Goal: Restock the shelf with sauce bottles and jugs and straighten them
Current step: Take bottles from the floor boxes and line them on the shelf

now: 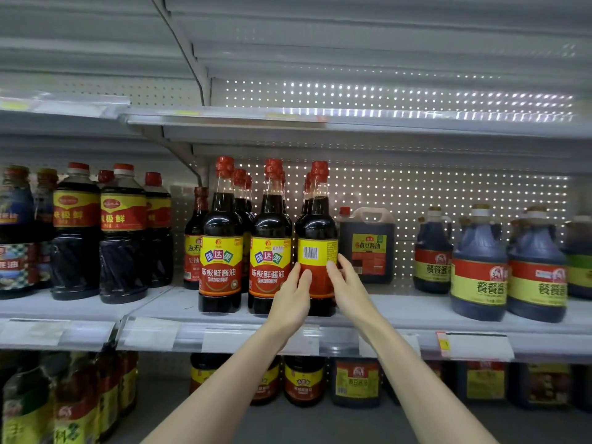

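Nearest, two bare forearms rise from the lower edge of the frame. The left hand (293,296) and right hand (347,290) clasp one glass bottle (317,225) between them at frame centre, thumbs on its front, fingers wrapped round its sides. It stands upright near the front edge of the shelf (384,312). It holds dark sauce and has rounded shoulders, a slim clear neck and a red cap. The barcode side of its yellow-and-red label faces out. Just left, two matching bottles (270,251) show their front labels. More stand behind all three, but the count is unclear. Centre right, further back: one square jug (366,245) with a moulded handle. Right of frame: three round jugs (479,267), red-and-yellow labels. Left of frame: three tall plastic bottles (123,235), twisted ribbing. Farthest: perforated metal back panel (448,193).
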Demonstrator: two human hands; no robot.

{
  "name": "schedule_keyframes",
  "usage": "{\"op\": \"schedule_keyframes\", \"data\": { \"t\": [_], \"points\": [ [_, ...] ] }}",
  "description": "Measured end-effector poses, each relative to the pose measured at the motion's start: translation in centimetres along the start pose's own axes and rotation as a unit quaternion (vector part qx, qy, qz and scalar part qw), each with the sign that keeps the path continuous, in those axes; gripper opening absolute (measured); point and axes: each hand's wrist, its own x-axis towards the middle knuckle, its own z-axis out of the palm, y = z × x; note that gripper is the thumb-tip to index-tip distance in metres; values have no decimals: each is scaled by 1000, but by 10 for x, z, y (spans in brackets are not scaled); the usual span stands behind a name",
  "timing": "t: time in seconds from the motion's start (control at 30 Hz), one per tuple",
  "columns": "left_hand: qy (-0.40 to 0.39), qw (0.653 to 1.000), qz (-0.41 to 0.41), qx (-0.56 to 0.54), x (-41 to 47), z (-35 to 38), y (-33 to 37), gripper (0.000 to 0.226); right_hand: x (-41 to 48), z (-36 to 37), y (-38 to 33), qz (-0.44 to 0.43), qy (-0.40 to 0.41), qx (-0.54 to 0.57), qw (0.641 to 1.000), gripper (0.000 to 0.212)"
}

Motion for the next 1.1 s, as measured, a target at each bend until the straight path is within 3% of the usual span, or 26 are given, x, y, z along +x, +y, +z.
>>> {"op": "schedule_keyframes", "data": {
  "t": [0.27, 0.47, 0.73, 0.9, 1.1],
  "points": [
    [-13, 998, 25, 53, 3, 4, -9, 52, 2, -4, -3, 45, -11, 49, 998, 36],
    [21, 995, 32, 87, -2, 4, -5, 52, -4, -12, -7, 57, -12, 56, 997, 27],
    [-8, 999, -30, 33, 21, 12, -6, 62, -6, -9, 4, 57, -12, 55, 997, 47],
    [2, 997, 8, 72, 7, 10, -2, 51, 2, -15, 2, 63, -8, 59, 996, 31],
    [20, 993, 38, 111, -4, 1, -6, 49, 6, -10, -2, 79, -6, 63, 995, 44]
  ]
}}
